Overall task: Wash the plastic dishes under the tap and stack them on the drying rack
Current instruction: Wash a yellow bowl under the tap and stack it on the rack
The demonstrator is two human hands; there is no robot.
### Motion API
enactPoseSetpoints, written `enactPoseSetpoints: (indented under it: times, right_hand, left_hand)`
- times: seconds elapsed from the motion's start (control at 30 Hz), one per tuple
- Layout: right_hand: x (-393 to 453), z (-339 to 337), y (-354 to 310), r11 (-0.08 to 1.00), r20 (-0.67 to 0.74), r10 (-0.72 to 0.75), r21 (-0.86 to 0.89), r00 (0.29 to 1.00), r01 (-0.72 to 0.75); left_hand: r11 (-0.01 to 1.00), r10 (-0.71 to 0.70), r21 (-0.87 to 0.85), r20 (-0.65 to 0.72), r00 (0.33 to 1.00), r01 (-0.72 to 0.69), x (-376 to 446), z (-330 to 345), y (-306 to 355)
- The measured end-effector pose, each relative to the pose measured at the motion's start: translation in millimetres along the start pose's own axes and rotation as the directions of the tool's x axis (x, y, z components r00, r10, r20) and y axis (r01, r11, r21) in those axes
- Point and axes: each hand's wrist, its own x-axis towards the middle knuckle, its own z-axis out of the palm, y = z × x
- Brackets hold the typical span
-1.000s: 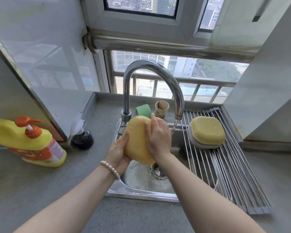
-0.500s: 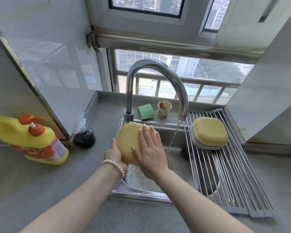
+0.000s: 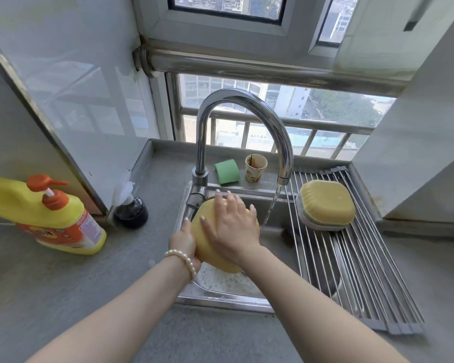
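Over the steel sink [image 3: 222, 299] I hold a yellow plastic dish [image 3: 215, 255] tilted on edge. My left hand [image 3: 185, 242] grips its left rim from below. My right hand [image 3: 232, 226] lies flat on the dish's face with fingers spread. The chrome tap [image 3: 236, 106] runs a thin stream of water [image 3: 271, 205] just right of the dish, not onto it. On the wire drying rack [image 3: 351, 271] to the right sits a stack of upturned dishes [image 3: 325, 205], yellow on top.
A yellow detergent pump bottle [image 3: 47, 216] lies on the grey counter at left, a black stopper [image 3: 131, 212] beside it. A green sponge [image 3: 227, 171] and a paper cup [image 3: 255, 169] stand on the ledge behind the sink. Walls close in left and right.
The dish has moved left, out from under the stream. My right hand has gone from curled over the dish's edge to lying flat on its face, rubbing it.
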Motion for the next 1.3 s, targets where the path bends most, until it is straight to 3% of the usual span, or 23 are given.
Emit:
enactPoseSetpoints:
  times: [0.07,0.17,0.23,0.3,0.37,0.43,0.47,0.53,0.6,0.67,0.73,0.77,0.83,0.9,1.0,1.1,1.17,1.23,1.3]
  right_hand:
    - [-4.7,-0.2,-1.1,0.97,0.047,-0.223,-0.086,0.974,0.227]
    - [-26.4,12.0,7.7,0.805,-0.019,-0.578,-0.176,0.816,0.566]
    - [-37.9,22.1,24.7,0.726,-0.111,-0.684,-0.192,0.721,0.66]
    - [-47.0,28.5,44.9,0.713,-0.222,-0.699,-0.159,0.68,0.683]
    - [-53.9,28.7,55.7,0.8,-0.285,-0.587,-0.06,0.758,0.597]
    - [-54.5,24.5,50.6,0.917,-0.296,-0.288,0.191,0.911,0.352]
    - [-52.6,21.4,45.2,0.92,-0.245,-0.096,0.348,0.965,0.18]
    - [-43.3,14.4,39.7,0.804,-0.09,0.218,0.582,0.972,-0.126]
    - [-30.8,9.2,44.9,0.587,0.071,0.467,0.72,0.881,-0.369]
    - [-22.8,6.1,57.5,0.232,0.272,0.63,0.828,0.727,-0.511]
    - [-21.2,4.4,72.9,-0.108,0.449,0.676,0.845,0.585,-0.524]
    - [-21.0,2.6,80.4,-0.215,0.491,0.682,0.843,0.542,-0.494]
    - [-17.7,0.3,92.4,-0.322,0.521,0.699,0.841,0.49,-0.434]
    - [-13.1,-2.6,100.6,-0.348,0.517,0.729,0.844,0.448,-0.409]
    - [-9.1,-10.7,108.2,-0.301,0.461,0.791,0.866,0.403,-0.4]
    - [-5.7,-14.2,111.5,-0.172,0.354,0.846,0.889,0.399,-0.424]
    - [-2.8,-10.4,110.6,-0.081,0.295,0.861,0.884,0.414,-0.461]
    - [-0.7,-4.1,107.9,0.001,0.243,0.866,0.874,0.438,-0.486]
    - [-0.1,-1.0,104.6,0.042,0.21,0.864,0.876,0.458,-0.481]
  left_hand:
    - [0.999,-0.048,-0.022,0.008,0.999,0.048,7.8,-3.1,3.8]
    - [0.989,-0.132,-0.058,0.033,0.991,0.134,17.4,-8.0,7.0]
    - [0.975,-0.19,-0.11,0.03,0.981,0.193,19.8,-10.3,7.3]
    - [0.971,-0.212,-0.104,0.025,0.977,0.213,21.8,-12.6,7.0]
    - [0.977,-0.198,-0.075,-0.001,0.98,0.198,21.3,-14.3,6.0]
    - [0.977,-0.207,-0.055,0.011,0.978,0.208,19.9,-11.2,-0.1]
    - [0.975,-0.218,-0.031,0.021,0.976,0.218,16.7,-7.9,-4.3]
    - [0.972,-0.233,0.043,0.031,0.972,0.231,9.2,-0.2,-12.1]
    - [0.969,-0.22,0.122,0.023,0.975,0.215,6.9,7.8,-18.7]
    - [0.965,-0.177,0.204,0.028,0.984,0.167,5.1,15.7,-22.9]
    - [0.952,-0.106,0.289,0.016,0.994,0.097,7.8,25.6,-27.1]
    - [0.938,-0.062,0.343,0.012,0.998,0.054,10.4,31.6,-29.6]
    - [0.89,0.064,0.452,0.005,0.998,-0.059,11.8,47.5,-30.8]
    - [0.795,0.188,0.577,0.062,0.98,-0.189,10.8,65.6,-32.5]
    - [0.578,0.318,0.734,0.2,0.927,-0.357,3.6,82.1,-42.2]
    - [0.181,0.406,0.849,0.395,0.824,-0.496,5.1,86.5,-51.2]
    - [-0.008,0.399,0.842,0.497,0.77,-0.54,6.4,92.0,-53.2]
    - [-0.122,0.389,0.827,0.549,0.74,-0.549,5.8,99.2,-56.2]
    - [-0.147,0.399,0.82,0.56,0.726,-0.553,2.4,107.4,-58.7]
